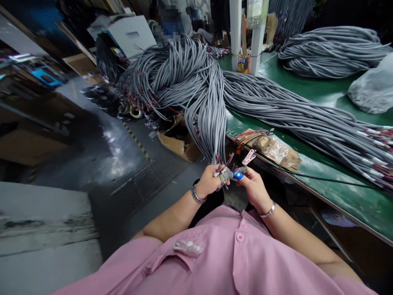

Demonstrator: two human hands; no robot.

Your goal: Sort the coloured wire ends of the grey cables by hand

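My left hand (210, 180) is closed round the lower ends of a bundle of grey cables (211, 119) that hangs over the table edge. Thin coloured wires (219, 164) fan out of the cable ends above its fingers. Close by on the right, my right hand (254, 187) pinches at the wire ends between thumb and forefinger; the exact strand is too small to make out. A blue cover (238, 175) sits on the right thumb, and grey wrapping (226, 177) covers a left finger. A pink clip (249, 157) stands at the table edge just above the right hand.
More grey cables (285, 106) run along the green table (331, 196). A taped wooden block (276, 151) lies near its edge. At the back right are a cable coil (331, 51) and a plastic bag (374, 88). An open cardboard box (175, 143) stands on the floor below.
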